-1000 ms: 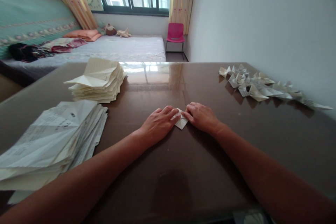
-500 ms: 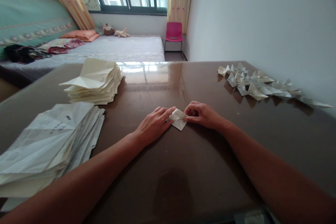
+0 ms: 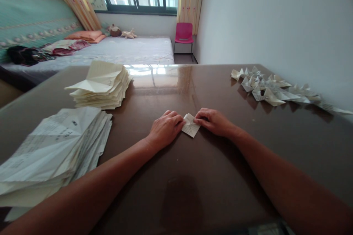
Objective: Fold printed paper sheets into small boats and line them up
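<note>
A small square of folded paper [image 3: 191, 127] with creases and faint print is at the middle of the brown table [image 3: 143, 198]. My left hand [image 3: 166, 126] pinches its left corner between thumb and curled fingers. On the opposite side, my right hand [image 3: 213, 121] has thumb and forefinger closed on the right edge. The near corner of the paper points toward me and is uncovered. Fingers hide the left and right corners.
Two stacks of creased sheets, a cream stack [image 3: 100, 86] and a whiter printed stack [image 3: 55, 143], stand at the left. Folded paper pieces [image 3: 271, 90] cluster at the right by the wall. Beyond the table are a bed [image 3: 140, 49] and a pink chair [image 3: 184, 33].
My left fingers, stretched along the paper before, are now curled into a pinch at its left corner. My right fingers have shifted slightly on the edge. The view has moved a little.
</note>
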### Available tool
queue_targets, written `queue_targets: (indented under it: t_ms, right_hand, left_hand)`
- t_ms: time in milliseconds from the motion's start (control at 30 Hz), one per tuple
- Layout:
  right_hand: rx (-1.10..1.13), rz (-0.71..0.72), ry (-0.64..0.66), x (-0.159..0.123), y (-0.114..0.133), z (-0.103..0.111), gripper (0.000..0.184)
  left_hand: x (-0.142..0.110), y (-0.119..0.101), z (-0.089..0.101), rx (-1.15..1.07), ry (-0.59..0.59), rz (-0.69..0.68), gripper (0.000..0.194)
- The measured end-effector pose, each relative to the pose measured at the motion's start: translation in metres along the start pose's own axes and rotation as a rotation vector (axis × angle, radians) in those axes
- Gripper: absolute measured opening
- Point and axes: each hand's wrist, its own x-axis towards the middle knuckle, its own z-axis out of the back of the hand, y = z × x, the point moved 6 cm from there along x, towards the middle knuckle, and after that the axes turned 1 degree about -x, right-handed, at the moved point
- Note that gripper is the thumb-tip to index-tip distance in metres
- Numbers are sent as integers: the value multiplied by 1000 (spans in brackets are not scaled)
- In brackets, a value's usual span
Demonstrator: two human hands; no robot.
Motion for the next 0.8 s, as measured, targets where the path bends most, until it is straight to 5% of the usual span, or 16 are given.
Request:
queue_targets:
  t_ms: [300,700,800]
  right_hand:
    - [-341,-135,1,1,15,-2,32]
    - [-360,-217,61,4,12,1,32]
    - [-370,-221,67,5,13,0,32]
  left_hand:
    - [2,2,-1,11,-35,32,30]
    - [2,-1,0,128,-35,41,29]
    - [0,-8,3,148,-100,-75,23]
